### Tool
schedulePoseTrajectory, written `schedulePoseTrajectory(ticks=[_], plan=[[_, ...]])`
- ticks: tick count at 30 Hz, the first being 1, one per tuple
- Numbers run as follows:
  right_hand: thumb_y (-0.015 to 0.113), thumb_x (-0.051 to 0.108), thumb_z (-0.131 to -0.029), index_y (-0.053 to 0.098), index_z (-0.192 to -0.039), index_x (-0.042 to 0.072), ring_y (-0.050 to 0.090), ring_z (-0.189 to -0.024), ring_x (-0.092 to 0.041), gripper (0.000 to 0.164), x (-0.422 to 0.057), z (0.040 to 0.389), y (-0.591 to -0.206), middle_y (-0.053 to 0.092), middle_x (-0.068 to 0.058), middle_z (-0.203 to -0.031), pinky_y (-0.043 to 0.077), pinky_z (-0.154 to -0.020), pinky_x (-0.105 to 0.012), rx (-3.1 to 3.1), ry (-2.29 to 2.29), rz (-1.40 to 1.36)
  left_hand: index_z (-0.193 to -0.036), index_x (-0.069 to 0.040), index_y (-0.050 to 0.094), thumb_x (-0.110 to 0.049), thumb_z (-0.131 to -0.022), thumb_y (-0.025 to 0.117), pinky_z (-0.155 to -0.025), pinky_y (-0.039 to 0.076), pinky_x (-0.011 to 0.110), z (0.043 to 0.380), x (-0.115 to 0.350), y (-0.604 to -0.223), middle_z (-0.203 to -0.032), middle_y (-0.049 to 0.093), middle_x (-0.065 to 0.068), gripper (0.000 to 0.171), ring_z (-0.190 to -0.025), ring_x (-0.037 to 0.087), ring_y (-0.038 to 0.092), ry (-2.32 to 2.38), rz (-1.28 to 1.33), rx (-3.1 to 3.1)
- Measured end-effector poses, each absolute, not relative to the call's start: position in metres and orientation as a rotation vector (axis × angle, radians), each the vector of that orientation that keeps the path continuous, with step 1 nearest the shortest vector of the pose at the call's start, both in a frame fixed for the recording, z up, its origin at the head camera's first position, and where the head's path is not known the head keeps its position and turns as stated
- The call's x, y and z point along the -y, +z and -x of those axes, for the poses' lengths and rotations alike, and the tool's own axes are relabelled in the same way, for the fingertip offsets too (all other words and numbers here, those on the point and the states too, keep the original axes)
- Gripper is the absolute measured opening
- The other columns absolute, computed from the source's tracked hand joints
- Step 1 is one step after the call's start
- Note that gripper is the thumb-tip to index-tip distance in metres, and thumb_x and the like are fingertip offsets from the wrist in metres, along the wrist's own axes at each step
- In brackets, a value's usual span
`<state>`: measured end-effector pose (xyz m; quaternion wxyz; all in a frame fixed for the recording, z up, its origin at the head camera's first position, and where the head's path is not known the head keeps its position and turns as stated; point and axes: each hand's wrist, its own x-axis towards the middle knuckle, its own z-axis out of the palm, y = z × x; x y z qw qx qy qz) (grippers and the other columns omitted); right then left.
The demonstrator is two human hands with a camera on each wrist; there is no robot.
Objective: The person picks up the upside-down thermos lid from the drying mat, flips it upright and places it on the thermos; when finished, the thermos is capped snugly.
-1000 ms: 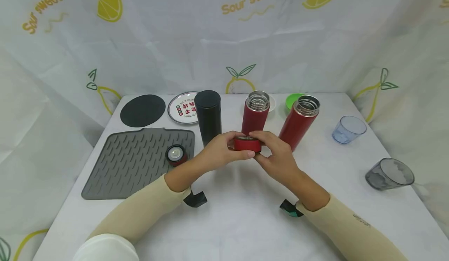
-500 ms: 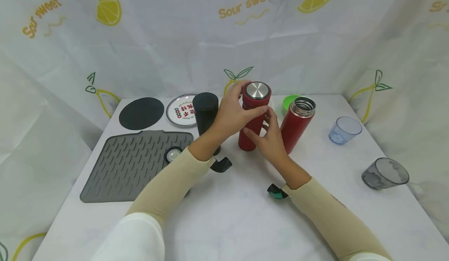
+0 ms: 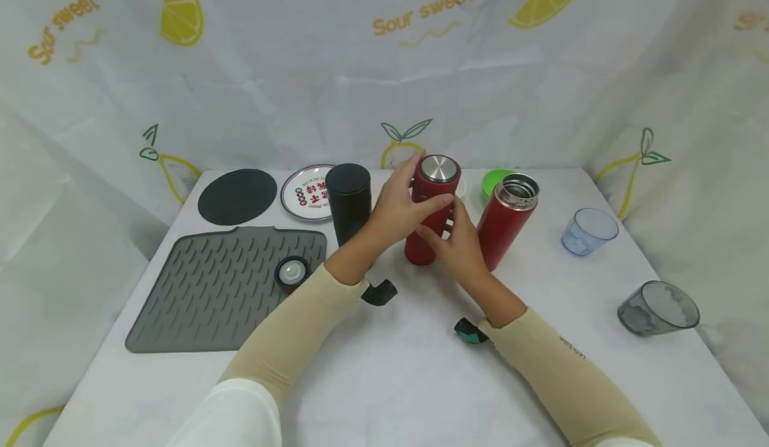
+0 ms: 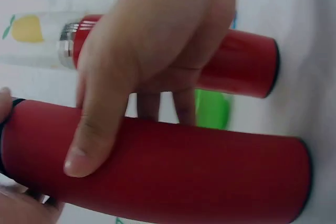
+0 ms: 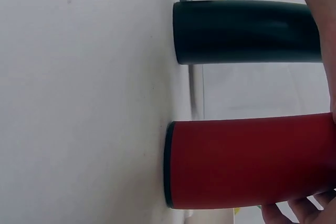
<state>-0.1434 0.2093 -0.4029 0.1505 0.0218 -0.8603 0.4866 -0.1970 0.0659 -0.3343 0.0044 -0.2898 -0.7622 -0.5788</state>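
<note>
In the head view a red vacuum flask [image 3: 420,250] stands upright at mid-table, a red lid with a silver top [image 3: 438,168] seated on its mouth. My left hand [image 3: 393,210] grips the lid, fingers behind and thumb across the front. Lower down, my right hand [image 3: 461,250] holds the flask's body. The left wrist view shows the right thumb [image 4: 92,142] lying along the red side. A second red flask [image 3: 507,223], lidless with a steel mouth, stands just right of my right hand. Left of my left hand is a black flask [image 3: 348,200].
A grey drying mat [image 3: 210,293] bears another lid [image 3: 292,271], inner side up. Behind lie a black round mat [image 3: 237,197] and a printed plate [image 3: 306,193]. A green dish [image 3: 495,180] is at the back; blue [image 3: 589,231] and grey glasses [image 3: 657,310] stand at right.
Both hands have carried the red lid from in front of the flasks onto the middle flask. The right hand has let go of the lid and taken hold of the body.
</note>
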Motion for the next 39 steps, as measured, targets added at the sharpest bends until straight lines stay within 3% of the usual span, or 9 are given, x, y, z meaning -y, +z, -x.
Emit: schedulePoseTrajectory(ticks=[4,10,14,18,21,26,29,34,39], plan=[[0.072,0.038,-0.088,0.024,-0.152,0.019,0.051,-0.122,-0.025,0.083,-0.210,0.143,-0.405,0.046,-0.004,-0.142,0.048,-0.095,-0.048,2.472,1.381,-0.050,-0.157,-0.018,0.012,-0.022,-0.091,0.071,-0.105,0.038,0.030,0.195,-0.066,-0.351,-0.152,0.032,-0.001,0.088,-0.129,0.014,0.043,-1.982,0.976,2.154],[0.070,0.040,-0.089,0.023,-0.152,0.017,0.050,-0.122,-0.025,0.082,-0.210,0.144,-0.407,0.045,-0.007,-0.141,0.047,-0.096,-0.047,2.463,1.341,-0.108,-0.154,-0.009,0.018,-0.014,-0.099,0.054,-0.112,0.027,0.039,0.183,-0.067,-0.360,-0.151,0.034,0.007,0.066,-0.137,0.015,0.033,-1.887,0.957,1.987],[0.069,0.036,-0.090,0.024,-0.150,0.015,0.049,-0.122,-0.025,0.077,-0.212,0.148,-0.408,0.044,-0.009,-0.139,0.047,-0.096,-0.046,2.447,1.275,-0.164,-0.154,-0.017,0.020,-0.035,-0.089,0.067,-0.106,0.037,0.042,0.186,-0.077,-0.345,-0.143,0.044,0.004,0.082,-0.130,0.012,0.040,-1.891,0.854,2.142],[0.069,0.036,-0.091,0.026,-0.148,0.017,0.049,-0.122,-0.024,0.074,-0.213,0.152,-0.407,0.045,-0.007,-0.138,0.048,-0.095,-0.044,2.445,1.252,-0.188,-0.151,-0.026,0.027,-0.041,-0.080,0.078,-0.092,0.049,0.030,0.197,-0.086,-0.338,-0.136,0.048,-0.003,0.088,-0.118,0.010,0.049,-1.922,0.792,2.219],[0.069,0.035,-0.090,0.025,-0.150,0.014,0.051,-0.121,-0.026,0.077,-0.213,0.150,-0.408,0.045,-0.010,-0.137,0.049,-0.094,-0.045,2.457,1.250,-0.174,-0.149,-0.017,0.032,-0.029,-0.085,0.077,-0.099,0.044,0.027,0.190,-0.083,-0.346,-0.141,0.044,0.001,0.079,-0.123,0.012,0.047,-1.854,0.793,2.126],[0.070,0.027,-0.090,0.027,-0.150,0.007,0.052,-0.119,-0.029,0.077,-0.214,0.146,-0.410,0.047,-0.014,-0.134,0.048,-0.094,-0.047,2.431,1.243,-0.154,-0.146,0.000,0.031,-0.014,-0.098,0.059,-0.110,0.031,0.033,0.171,-0.076,-0.358,-0.145,0.042,0.012,0.058,-0.134,0.017,0.040,-1.736,0.829,1.958],[0.070,0.023,-0.090,0.030,-0.147,0.008,0.052,-0.116,-0.028,0.071,-0.213,0.146,-0.412,0.047,-0.013,-0.132,0.048,-0.094,-0.047,2.420,1.236,-0.181,-0.150,-0.007,0.026,-0.026,-0.095,0.064,-0.106,0.037,0.032,0.172,-0.079,-0.351,-0.143,0.046,0.007,0.069,-0.130,0.013,0.043,-1.811,0.808,2.022],[0.069,0.029,-0.091,0.029,-0.146,0.015,0.051,-0.118,-0.025,0.070,-0.213,0.149,-0.410,0.045,-0.009,-0.135,0.048,-0.094,-0.045,2.449,1.271,-0.192,-0.150,-0.024,0.027,-0.042,-0.076,0.081,-0.087,0.051,0.030,0.194,-0.091,-0.331,-0.132,0.050,-0.001,0.093,-0.111,0.010,0.053,-1.889,0.739,2.265],[0.069,0.036,-0.090,0.025,-0.150,0.015,0.050,-0.122,-0.026,0.077,-0.217,0.148,-0.404,0.044,-0.009,-0.139,0.048,-0.095,-0.046,2.525,1.286,-0.153,-0.150,-0.020,0.028,-0.041,-0.077,0.082,-0.096,0.046,0.028,0.195,-0.087,-0.342,-0.138,0.045,-0.001,0.093,-0.120,0.011,0.049,-1.839,0.697,2.175]])
